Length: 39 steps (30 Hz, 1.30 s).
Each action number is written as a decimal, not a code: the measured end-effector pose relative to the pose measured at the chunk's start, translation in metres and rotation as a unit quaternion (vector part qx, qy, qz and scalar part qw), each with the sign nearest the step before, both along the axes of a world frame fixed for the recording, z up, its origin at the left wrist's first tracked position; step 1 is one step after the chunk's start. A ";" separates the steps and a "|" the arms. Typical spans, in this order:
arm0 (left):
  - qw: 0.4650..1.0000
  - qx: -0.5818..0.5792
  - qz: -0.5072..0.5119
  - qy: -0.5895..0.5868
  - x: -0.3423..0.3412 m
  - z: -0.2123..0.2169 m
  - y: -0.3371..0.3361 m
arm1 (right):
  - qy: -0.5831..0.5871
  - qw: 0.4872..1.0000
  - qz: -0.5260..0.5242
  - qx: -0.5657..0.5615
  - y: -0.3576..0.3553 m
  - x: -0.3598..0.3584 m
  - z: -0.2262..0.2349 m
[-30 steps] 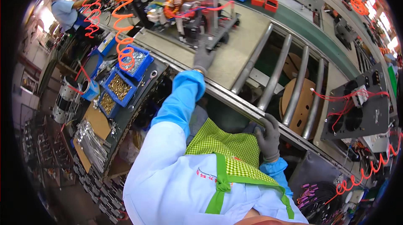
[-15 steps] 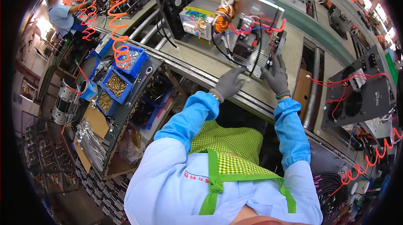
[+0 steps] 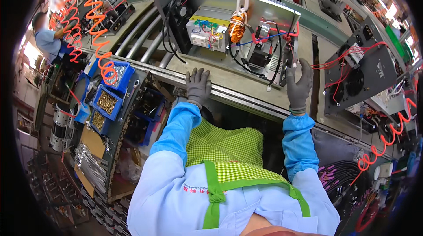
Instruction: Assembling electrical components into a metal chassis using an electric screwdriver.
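An open metal chassis [image 3: 211, 59] stands before me on a pale board [image 3: 229, 77]. Inside it are a circuit module [image 3: 205, 33], an orange copper-wound coil [image 3: 238, 28], a black component [image 3: 261, 55] and red, blue and black cables. My left hand [image 3: 198, 87], in a grey glove, rests with fingers spread at the metal rail [image 3: 233, 95] near the chassis's front left. My right hand [image 3: 299, 87], gloved alike, is upright beside the chassis's right end, thumb and fingers apart. Whether it touches the chassis, I cannot tell. Neither hand holds anything.
Blue bins [image 3: 107, 102] of screws and washers sit at left beside a wrench [image 3: 133, 87]. Rollers [image 3: 141, 40] run left of the chassis. A dark fan unit [image 3: 354, 70] with red wires stands at right. Orange coiled hoses [image 3: 94, 15] hang at left; a co-worker [image 3: 47, 37] stands beyond.
My left hand has moved left from the chassis's front to the rail, its fingers now spread. My right hand has shifted slightly right. More rollers show left of the chassis; the view has turned.
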<state>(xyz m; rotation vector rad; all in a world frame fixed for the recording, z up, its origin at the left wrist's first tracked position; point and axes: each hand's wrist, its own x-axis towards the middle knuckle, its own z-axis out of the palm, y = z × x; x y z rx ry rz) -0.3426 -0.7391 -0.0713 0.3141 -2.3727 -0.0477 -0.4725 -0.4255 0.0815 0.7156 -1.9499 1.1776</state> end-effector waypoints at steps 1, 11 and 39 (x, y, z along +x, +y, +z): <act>0.999 0.023 -0.018 -0.021 0.000 -0.002 -0.002 | -0.043 0.997 0.053 -0.021 -0.002 0.006 0.007; 0.998 0.045 -0.052 -0.014 0.001 -0.005 -0.008 | 0.094 0.946 -0.110 0.290 0.002 -0.092 0.032; 0.991 0.114 -0.067 -0.026 -0.002 0.017 -0.001 | -0.241 0.958 0.157 -0.011 -0.043 -0.083 0.063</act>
